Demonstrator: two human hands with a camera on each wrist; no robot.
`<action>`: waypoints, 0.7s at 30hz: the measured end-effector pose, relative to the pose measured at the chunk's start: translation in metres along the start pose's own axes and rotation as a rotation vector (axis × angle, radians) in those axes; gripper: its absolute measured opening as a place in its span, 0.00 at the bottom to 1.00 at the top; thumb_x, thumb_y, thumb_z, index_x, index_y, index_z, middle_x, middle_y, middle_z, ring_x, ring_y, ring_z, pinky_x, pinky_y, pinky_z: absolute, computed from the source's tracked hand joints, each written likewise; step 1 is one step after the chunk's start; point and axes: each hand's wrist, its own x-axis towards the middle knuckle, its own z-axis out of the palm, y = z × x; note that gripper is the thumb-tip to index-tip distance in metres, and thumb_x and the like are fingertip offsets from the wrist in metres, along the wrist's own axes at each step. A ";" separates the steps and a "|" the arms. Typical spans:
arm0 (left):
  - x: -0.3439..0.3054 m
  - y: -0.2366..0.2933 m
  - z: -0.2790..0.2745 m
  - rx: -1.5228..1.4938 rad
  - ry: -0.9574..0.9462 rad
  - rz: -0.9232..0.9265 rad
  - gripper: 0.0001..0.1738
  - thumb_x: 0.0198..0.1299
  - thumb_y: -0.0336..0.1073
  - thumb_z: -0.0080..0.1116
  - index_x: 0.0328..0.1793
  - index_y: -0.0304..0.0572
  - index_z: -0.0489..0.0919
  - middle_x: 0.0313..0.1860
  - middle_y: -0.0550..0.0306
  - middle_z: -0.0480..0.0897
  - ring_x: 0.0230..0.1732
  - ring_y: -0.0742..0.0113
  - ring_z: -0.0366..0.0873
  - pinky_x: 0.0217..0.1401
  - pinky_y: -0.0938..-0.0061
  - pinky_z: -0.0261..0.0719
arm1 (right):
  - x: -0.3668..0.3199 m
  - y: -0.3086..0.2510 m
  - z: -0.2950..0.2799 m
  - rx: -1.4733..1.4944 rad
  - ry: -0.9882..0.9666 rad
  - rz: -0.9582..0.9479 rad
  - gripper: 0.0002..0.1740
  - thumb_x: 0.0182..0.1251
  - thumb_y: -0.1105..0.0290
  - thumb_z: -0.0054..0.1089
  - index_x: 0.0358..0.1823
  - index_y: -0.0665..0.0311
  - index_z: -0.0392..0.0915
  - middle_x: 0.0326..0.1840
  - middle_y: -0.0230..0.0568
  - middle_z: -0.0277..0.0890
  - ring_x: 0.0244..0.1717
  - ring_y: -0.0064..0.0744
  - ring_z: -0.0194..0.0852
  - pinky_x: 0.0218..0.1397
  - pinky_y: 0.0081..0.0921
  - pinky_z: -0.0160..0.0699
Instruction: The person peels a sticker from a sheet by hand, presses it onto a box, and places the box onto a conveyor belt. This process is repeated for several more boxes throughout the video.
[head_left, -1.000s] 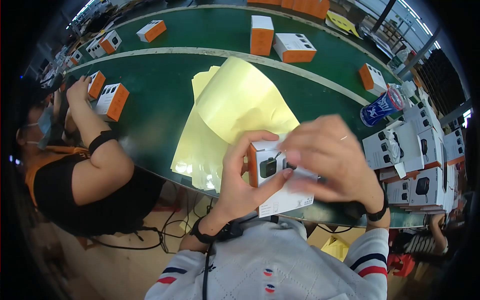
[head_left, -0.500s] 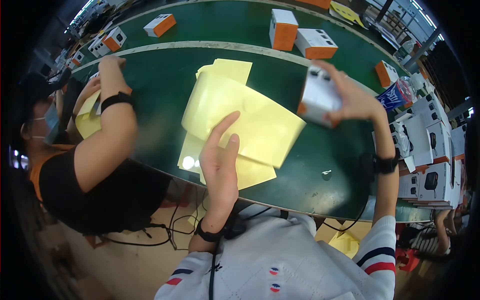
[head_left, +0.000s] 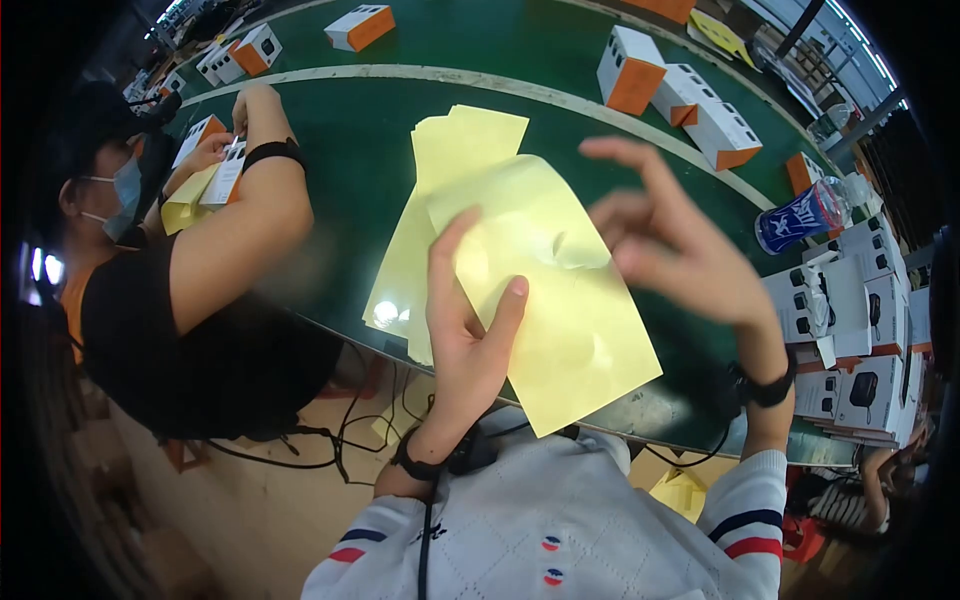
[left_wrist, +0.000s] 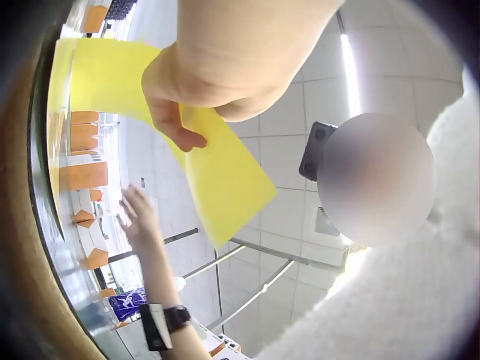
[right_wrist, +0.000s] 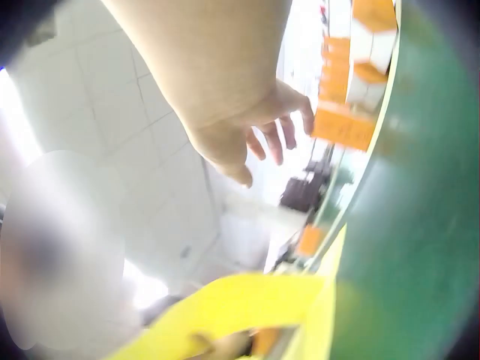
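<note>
My left hand point(head_left: 462, 330) pinches a glossy yellow sheet point(head_left: 575, 310) between thumb and fingers, raised and tilted above the table. In the left wrist view the thumb point(left_wrist: 184, 139) lies against the sheet's face. Under it, more yellow sheets point(head_left: 465, 140) lie in an uneven pile on the green table. My right hand point(head_left: 670, 235), blurred, hovers beside the sheet's right edge with fingers spread and nothing held. The right wrist view also has this right hand point(right_wrist: 262, 124) with loosely extended fingers, the yellow sheet point(right_wrist: 247, 300) below it.
White-and-orange boxes point(head_left: 632, 70) stand along the table's far side, one box point(head_left: 725, 132) nearest. On the right are a blue cup point(head_left: 800, 220) and stacked boxes point(head_left: 865, 300). Another person point(head_left: 235, 220) works close by on the left. Cables point(head_left: 345, 440) hang below the table edge.
My right hand carried a box from my left hand to the far right row, let go, and came back towards the sheets. My left hand then took hold of the top yellow sheet and raised it.
</note>
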 end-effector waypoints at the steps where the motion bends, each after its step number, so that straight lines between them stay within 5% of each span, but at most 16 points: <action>1: -0.002 0.003 0.006 -0.087 0.032 -0.040 0.32 0.71 0.24 0.56 0.79 0.37 0.61 0.69 0.51 0.75 0.66 0.65 0.75 0.67 0.71 0.74 | -0.007 -0.002 0.014 -0.044 0.076 -0.043 0.47 0.68 0.69 0.69 0.81 0.60 0.49 0.59 0.42 0.74 0.49 0.28 0.83 0.50 0.23 0.80; 3: -0.006 0.014 0.016 -0.262 0.100 -0.117 0.35 0.71 0.24 0.57 0.81 0.38 0.57 0.70 0.50 0.74 0.67 0.63 0.75 0.68 0.70 0.74 | -0.020 -0.006 0.043 -0.140 0.236 -0.119 0.50 0.63 0.82 0.71 0.80 0.63 0.47 0.73 0.45 0.62 0.51 0.33 0.88 0.46 0.24 0.86; 6: -0.005 0.013 -0.002 -0.907 -0.004 -0.530 0.38 0.70 0.25 0.59 0.82 0.39 0.55 0.71 0.50 0.74 0.66 0.65 0.76 0.67 0.71 0.75 | -0.026 0.028 0.052 -0.163 0.493 -0.400 0.41 0.68 0.82 0.66 0.76 0.69 0.50 0.82 0.58 0.47 0.53 0.42 0.89 0.47 0.30 0.89; 7: -0.003 0.007 -0.007 -0.914 -0.114 -0.571 0.32 0.69 0.26 0.63 0.77 0.36 0.64 0.68 0.52 0.77 0.64 0.69 0.77 0.65 0.73 0.76 | -0.026 0.027 0.056 -0.075 0.588 -0.398 0.39 0.68 0.82 0.66 0.75 0.69 0.52 0.76 0.56 0.57 0.54 0.44 0.89 0.45 0.29 0.88; 9: -0.011 0.007 -0.001 -0.553 -0.241 -0.505 0.26 0.69 0.27 0.64 0.71 0.34 0.70 0.64 0.54 0.80 0.62 0.72 0.78 0.64 0.74 0.76 | -0.032 0.041 0.050 -0.115 0.543 -0.374 0.36 0.68 0.81 0.66 0.73 0.69 0.57 0.74 0.58 0.61 0.53 0.44 0.89 0.45 0.31 0.88; 11: -0.018 0.011 0.012 -0.385 -0.229 -0.438 0.17 0.70 0.27 0.64 0.61 0.30 0.79 0.56 0.56 0.84 0.58 0.75 0.79 0.61 0.77 0.77 | -0.037 0.036 0.045 -0.349 0.553 -0.359 0.28 0.64 0.76 0.71 0.64 0.62 0.72 0.73 0.57 0.63 0.60 0.47 0.80 0.51 0.36 0.83; 14: -0.017 0.008 0.009 -0.372 -0.251 -0.410 0.17 0.70 0.26 0.62 0.64 0.29 0.77 0.55 0.56 0.85 0.55 0.75 0.80 0.58 0.79 0.78 | -0.042 0.025 0.036 -0.874 0.590 -0.463 0.18 0.57 0.68 0.77 0.51 0.52 0.88 0.75 0.54 0.64 0.68 0.51 0.67 0.60 0.42 0.75; 15: -0.017 0.009 0.009 -0.362 -0.250 -0.389 0.17 0.70 0.25 0.62 0.64 0.29 0.77 0.55 0.55 0.85 0.54 0.75 0.81 0.57 0.79 0.78 | -0.043 0.021 0.040 -0.845 0.618 -0.421 0.14 0.51 0.62 0.79 0.42 0.45 0.92 0.75 0.50 0.64 0.72 0.53 0.56 0.63 0.42 0.68; 21: -0.015 0.007 0.008 -0.310 -0.265 -0.294 0.18 0.69 0.23 0.62 0.64 0.28 0.77 0.55 0.55 0.85 0.54 0.75 0.81 0.57 0.79 0.79 | -0.050 0.012 0.050 -1.130 0.666 -0.390 0.16 0.52 0.56 0.80 0.46 0.36 0.93 0.79 0.53 0.58 0.79 0.56 0.50 0.73 0.45 0.58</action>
